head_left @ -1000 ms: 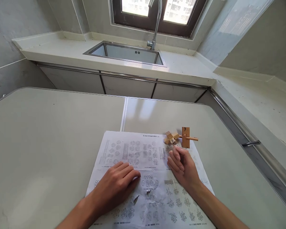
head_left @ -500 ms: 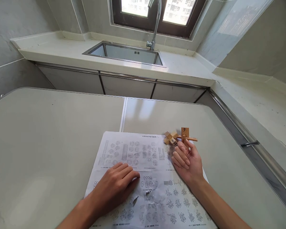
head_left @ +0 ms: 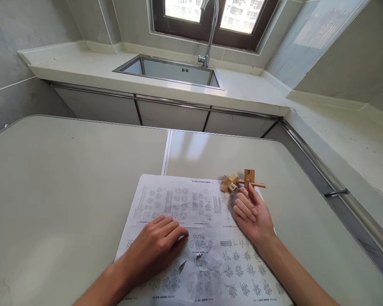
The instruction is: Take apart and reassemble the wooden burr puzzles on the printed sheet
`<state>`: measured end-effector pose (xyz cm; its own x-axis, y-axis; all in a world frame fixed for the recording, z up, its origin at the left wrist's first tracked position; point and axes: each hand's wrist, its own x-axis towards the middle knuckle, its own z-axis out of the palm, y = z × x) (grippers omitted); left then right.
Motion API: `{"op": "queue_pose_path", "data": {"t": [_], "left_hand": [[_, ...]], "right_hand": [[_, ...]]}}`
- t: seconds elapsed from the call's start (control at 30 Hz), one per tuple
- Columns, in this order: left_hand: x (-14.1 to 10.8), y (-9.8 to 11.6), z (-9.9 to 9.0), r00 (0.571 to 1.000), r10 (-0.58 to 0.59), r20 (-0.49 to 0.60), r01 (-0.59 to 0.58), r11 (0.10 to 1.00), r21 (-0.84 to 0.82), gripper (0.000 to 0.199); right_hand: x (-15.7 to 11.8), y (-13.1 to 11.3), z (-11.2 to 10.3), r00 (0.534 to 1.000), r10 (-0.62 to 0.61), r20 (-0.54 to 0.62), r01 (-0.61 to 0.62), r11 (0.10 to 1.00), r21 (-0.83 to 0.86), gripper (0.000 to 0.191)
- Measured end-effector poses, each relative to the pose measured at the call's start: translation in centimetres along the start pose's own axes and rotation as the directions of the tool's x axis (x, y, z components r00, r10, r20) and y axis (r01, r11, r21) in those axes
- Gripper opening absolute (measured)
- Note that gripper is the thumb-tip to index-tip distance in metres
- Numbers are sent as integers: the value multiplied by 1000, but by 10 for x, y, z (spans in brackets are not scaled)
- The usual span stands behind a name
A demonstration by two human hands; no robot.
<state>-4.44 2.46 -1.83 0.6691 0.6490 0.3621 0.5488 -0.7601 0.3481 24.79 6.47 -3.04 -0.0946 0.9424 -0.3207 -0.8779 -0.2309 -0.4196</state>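
My left hand point(head_left: 161, 244) lies palm down on a printed paper sheet point(head_left: 175, 229), fingers lying loosely together with nothing in them. Near the sheet's far right corner, my right hand point(head_left: 253, 214) is turned partly palm up, its thumb and forefinger closed on a small wooden puzzle piece point(head_left: 249, 175) with a black mark. Its other fingers are curled in. A thin wooden stick point(head_left: 259, 185) runs sideways by the fingertips. Just left of it sits a cross-shaped cluster of wooden puzzle blocks point(head_left: 230, 182) with inked marks. Whether the pieces are joined I cannot tell.
The sheet has two torn spots and rows of line diagrams. It lies on a pale table point(head_left: 67, 182) with a seam point(head_left: 166, 153). Beyond the table stand a counter point(head_left: 83, 70) with a sink point(head_left: 175, 70), a faucet point(head_left: 210, 38) and a window point(head_left: 207, 25).
The whole view has shifted slightly to the right. My right hand's pinch on the piece has turned a little; my left hand stays in place on the sheet.
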Motion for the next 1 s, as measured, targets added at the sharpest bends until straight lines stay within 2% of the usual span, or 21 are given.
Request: {"op": "queue_pose_path", "data": {"t": [0.2, 0.43, 0.57, 0.63, 0.73, 0.83, 0.93, 1.0], "left_hand": [[1, 1, 0, 1000, -1, 4, 1, 1000, -4, 19], [-2, -1, 3, 1000, 2, -3, -2, 1000, -10, 19], [-2, 0, 3, 1000, 2, 0, -2, 1000, -11, 19], [-2, 0, 3, 1000, 1, 3, -1, 1000, -8, 19], [-2, 1, 2, 1000, -2, 6, 2, 1000, -3, 19], [-2, 1, 1, 1000, -3, 3, 3, 1000, -3, 19], [-1, 2, 1, 1000, -14, -12, 14, 1000, -12, 19], [-1, 2, 0, 1000, -27, -15, 27, 999, -35, 18]], "right_hand": [[0, 2, 2, 998, -64, -4, 63, 991, -119, 35], [1, 1, 3, 986, -157, -54, 148, 979, -138, 44], [1, -3, 6, 977, -205, -64, 192, 968, -163, 42], [0, -4, 9, 965, -253, -73, 231, 946, -228, 41], [-5, 1, 15, 931, -362, -45, 309, 849, -428, 44], [-14, 10, 15, 891, -445, 83, 396, 676, -622, 50], [-24, 21, 6, 887, -417, 199, 422, 557, -715, 52], [-29, 27, -1, 897, -354, 264, 418, 488, -766, 53]]}}
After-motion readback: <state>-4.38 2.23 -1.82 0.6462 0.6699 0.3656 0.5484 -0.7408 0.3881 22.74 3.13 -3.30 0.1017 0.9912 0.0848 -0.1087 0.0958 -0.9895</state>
